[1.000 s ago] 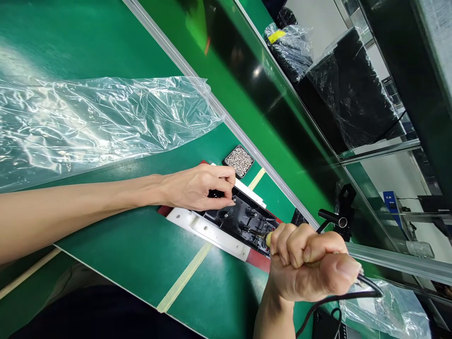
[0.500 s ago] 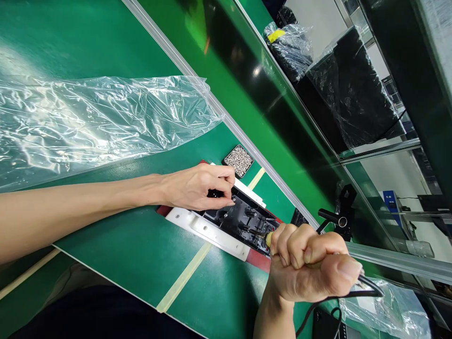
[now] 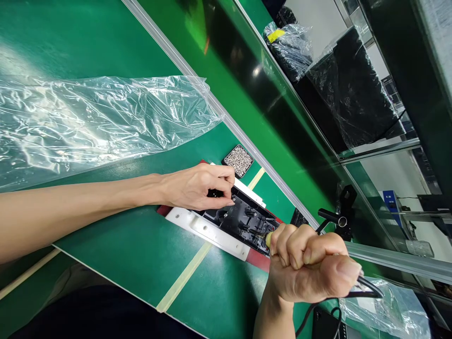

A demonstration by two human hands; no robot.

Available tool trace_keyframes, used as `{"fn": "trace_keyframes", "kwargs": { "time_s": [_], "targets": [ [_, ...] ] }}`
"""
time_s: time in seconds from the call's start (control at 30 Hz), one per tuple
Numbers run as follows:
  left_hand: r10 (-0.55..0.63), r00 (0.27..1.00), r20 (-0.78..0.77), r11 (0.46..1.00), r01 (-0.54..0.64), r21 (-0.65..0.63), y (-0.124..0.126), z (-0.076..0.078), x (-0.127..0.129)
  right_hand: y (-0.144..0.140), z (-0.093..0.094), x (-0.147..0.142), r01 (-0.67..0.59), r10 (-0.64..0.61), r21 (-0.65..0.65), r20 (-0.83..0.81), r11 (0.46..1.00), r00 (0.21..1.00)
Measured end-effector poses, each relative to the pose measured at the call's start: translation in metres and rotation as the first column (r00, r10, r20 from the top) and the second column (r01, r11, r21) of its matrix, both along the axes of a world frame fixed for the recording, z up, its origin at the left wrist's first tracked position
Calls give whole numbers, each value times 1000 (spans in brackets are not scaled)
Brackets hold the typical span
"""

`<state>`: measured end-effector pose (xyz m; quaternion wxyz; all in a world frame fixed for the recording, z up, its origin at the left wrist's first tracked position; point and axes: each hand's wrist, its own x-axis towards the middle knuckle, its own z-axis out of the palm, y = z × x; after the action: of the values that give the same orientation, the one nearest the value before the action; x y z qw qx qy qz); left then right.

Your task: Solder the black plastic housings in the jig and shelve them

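A black plastic housing with moulded posts and several small screws lies in a white-and-red fixture on the green bench. My left hand rests over its left part, fingers curled and the thumb and fingertips close together; whatever they pinch is hidden. My right hand is wrapped around a corded electric screwdriver, mostly covered by the fist. Its yellow nose and thin bit point into the right end of the housing, but the contact point is unclear. Behind the fixture stands a small square tray of screws.
Clear plastic sheeting covers the bench at left. A metal rail runs diagonally behind the fixture. A black bracket with a tube stands at right. The black cord loops near a plastic bag.
My right hand and the screwdriver have shifted very slightly to the left. My left hand and the housing stay in place.
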<state>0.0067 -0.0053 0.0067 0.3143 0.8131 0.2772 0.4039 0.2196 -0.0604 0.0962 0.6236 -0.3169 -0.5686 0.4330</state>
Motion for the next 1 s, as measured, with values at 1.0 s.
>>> {"fn": "trace_keyframes", "kwargs": {
  "time_s": [1.0],
  "targets": [
    [-8, 1000, -7, 1000, 8, -7, 1, -2, 0, 0, 0, -1, 0, 0, 22, -7, 1000, 1000]
  ]
}}
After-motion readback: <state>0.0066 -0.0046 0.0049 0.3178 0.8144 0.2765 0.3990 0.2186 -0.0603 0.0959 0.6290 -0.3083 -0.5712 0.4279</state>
